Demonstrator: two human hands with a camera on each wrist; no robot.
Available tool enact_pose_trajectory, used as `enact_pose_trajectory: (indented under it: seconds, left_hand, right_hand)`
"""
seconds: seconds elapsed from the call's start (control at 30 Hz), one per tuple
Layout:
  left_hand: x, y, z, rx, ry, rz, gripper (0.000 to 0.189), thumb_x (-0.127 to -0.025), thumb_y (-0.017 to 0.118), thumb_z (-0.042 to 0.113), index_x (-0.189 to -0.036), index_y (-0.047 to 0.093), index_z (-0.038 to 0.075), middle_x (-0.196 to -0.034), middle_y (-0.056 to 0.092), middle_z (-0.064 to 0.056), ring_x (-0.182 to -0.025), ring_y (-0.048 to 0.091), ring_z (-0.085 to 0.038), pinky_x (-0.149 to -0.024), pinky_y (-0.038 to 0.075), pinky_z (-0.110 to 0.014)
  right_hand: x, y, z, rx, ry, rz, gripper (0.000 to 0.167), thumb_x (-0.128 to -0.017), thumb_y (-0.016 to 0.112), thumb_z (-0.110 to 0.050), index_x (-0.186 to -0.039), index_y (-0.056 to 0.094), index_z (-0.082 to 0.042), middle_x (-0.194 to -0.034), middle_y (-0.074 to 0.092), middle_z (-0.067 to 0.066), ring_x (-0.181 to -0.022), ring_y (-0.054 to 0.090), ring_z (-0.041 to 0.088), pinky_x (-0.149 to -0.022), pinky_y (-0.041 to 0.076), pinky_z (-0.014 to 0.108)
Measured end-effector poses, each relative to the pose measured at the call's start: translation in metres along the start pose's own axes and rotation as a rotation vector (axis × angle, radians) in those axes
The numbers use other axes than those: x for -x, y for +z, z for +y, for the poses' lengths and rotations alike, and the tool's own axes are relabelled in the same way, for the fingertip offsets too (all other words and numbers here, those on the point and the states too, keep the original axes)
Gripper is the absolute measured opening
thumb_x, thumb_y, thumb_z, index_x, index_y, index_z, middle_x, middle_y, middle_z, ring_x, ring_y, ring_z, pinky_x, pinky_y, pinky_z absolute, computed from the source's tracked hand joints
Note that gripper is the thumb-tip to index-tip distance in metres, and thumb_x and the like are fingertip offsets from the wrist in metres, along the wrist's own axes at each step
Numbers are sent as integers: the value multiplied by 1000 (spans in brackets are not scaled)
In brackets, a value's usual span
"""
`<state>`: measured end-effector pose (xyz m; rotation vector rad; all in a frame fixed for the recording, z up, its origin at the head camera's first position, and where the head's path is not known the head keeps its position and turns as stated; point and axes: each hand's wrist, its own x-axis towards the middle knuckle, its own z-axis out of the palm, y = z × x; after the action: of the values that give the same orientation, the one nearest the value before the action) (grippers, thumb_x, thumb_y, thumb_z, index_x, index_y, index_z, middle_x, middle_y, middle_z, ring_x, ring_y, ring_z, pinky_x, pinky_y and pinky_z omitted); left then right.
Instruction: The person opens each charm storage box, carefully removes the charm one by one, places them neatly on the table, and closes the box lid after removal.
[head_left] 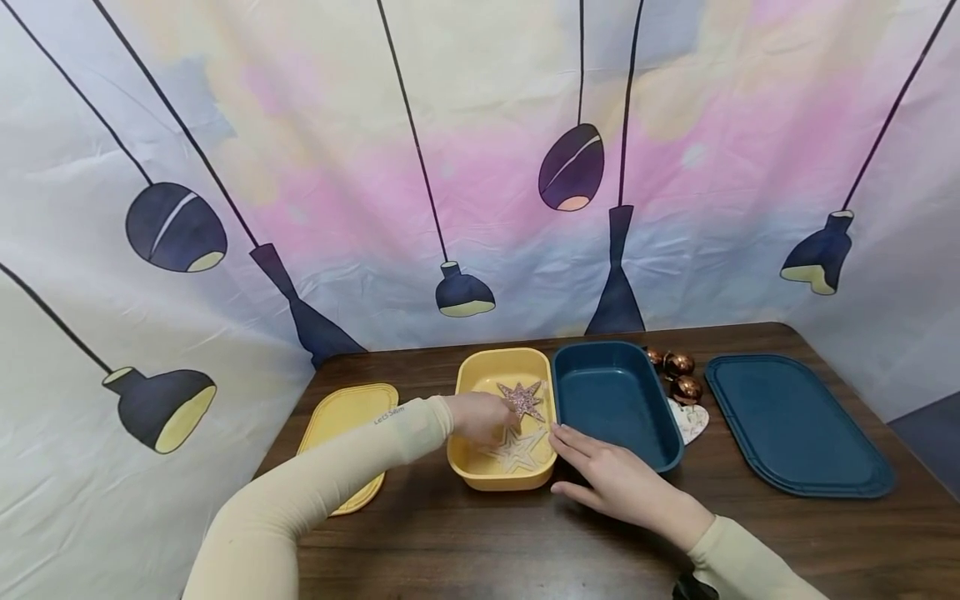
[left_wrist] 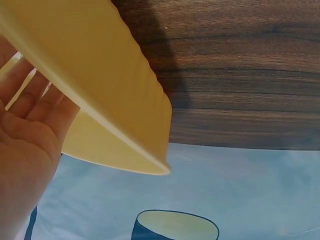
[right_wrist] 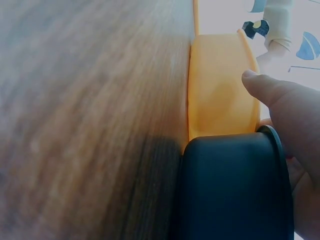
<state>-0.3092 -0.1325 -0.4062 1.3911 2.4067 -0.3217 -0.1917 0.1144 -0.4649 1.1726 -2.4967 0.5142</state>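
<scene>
My left hand (head_left: 483,418) reaches over the near left wall of the yellow box (head_left: 501,482). In the left wrist view its fingers (left_wrist: 37,92) look fairly straight with gaps between them; the tips are hidden behind the wall. Beneath and beside that hand, inside the box, lie a pink glittery star (head_left: 522,400) and a pale star (head_left: 525,452), partly covered. My right hand (head_left: 622,483) rests with straight fingers where the yellow box meets the dark blue box (head_left: 667,465). In the right wrist view its thumb (right_wrist: 267,90) stands beside the yellow wall.
A yellow lid (head_left: 348,408) lies at the left, partly under my left forearm. Right of the blue box are several shiny copper balls (head_left: 681,367) and a white patterned heart-like piece (head_left: 692,422). A blue lid (head_left: 798,425) lies farther right on the wooden table (head_left: 420,550).
</scene>
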Motion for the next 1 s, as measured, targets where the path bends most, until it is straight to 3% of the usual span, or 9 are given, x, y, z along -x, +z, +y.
enact_pose_trajectory:
  seconds: [0.3,0.53,0.8,1.0]
  left_hand:
    - [-5,2,-6,30,-2,-3,40,-89,70,1,-127,71,14,-130,65,-3,-123,58,-15,-106,42,-26]
    - [-8,-2,-1,-10,29,48,40,-84,67,-7,-119,73,12,-119,70,-1,-111,63,-13,-99,47,-24]
    - [-12,-1,-6,20,31,23,34,-84,71,-4,-114,72,11,-107,69,1,-93,60,-10,-86,49,-22]
    - [-9,1,-15,46,59,17,27,-84,75,3,-110,71,10,-98,63,3,-88,55,-9,-82,47,-21]
  right_hand:
    - [1,0,0,-30,28,-12,63,-98,66,-41,-144,54,0,-149,50,19,-132,53,28,-96,52,42]
    - [1,0,1,-31,10,22,61,-99,66,-39,-143,55,1,-146,52,21,-130,56,30,-93,54,43]
    - [0,1,1,-36,16,26,60,-99,65,-39,-143,55,1,-146,52,20,-129,57,30,-92,54,43]
    - [0,1,0,-29,10,34,61,-99,65,-40,-144,54,-1,-146,53,20,-128,57,30,-92,54,42]
